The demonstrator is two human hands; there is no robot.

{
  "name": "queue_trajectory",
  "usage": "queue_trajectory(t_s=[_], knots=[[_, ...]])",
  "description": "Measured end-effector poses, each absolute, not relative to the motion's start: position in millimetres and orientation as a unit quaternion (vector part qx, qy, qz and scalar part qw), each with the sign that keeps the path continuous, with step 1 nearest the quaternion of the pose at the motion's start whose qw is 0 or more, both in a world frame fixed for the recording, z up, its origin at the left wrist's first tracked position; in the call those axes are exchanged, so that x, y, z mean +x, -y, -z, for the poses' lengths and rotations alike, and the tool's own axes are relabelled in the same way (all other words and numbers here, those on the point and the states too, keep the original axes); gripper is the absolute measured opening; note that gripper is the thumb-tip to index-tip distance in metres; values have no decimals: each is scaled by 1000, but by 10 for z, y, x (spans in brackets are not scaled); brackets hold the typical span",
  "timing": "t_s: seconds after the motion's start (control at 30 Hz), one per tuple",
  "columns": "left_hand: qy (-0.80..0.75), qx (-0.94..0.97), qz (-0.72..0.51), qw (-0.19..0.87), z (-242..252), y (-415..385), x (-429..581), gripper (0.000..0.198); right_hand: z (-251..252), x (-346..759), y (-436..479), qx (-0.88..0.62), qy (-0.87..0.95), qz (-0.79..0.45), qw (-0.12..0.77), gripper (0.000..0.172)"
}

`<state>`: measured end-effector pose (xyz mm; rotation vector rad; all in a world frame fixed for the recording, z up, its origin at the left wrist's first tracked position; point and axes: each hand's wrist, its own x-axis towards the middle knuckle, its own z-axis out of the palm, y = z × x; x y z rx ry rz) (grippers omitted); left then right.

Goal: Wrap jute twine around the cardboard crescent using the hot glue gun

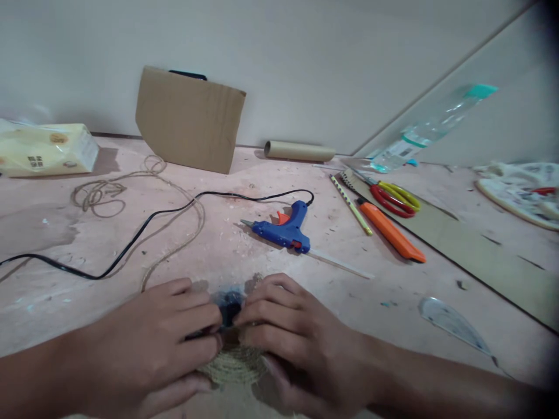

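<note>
My left hand [174, 340] and my right hand [297, 334] meet at the bottom middle, fingers curled around a round piece of coiled twine [236, 366]. Between the fingertips shows a dark, shiny thing [229, 305], partly hidden and blurred; I cannot make out its kind. From a loose heap at the left, a strand of twine [172, 253] runs down behind my left hand. Just beyond the hands lies a blue glue gun [282, 230] on its side, its orange trigger up. A glue stick [340, 263] pokes from its back end.
A black cord [148, 224] crosses the left side. Behind stand a cardboard piece [190, 119], a cardboard tube [299, 151], a tissue pack [48, 148] and a leaning bottle [421, 137]. At right lie scissors [395, 198], an orange cutter [391, 230], a pencil [351, 206] and a protractor [454, 325].
</note>
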<state>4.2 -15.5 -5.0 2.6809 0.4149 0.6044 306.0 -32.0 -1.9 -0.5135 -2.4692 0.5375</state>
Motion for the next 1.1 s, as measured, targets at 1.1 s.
queue_trajectory(t_s=[1.1], knots=[[-149, 934, -313, -85, -54, 99, 25, 39, -374, 5302, -1237, -856, 508, 92, -37, 45]])
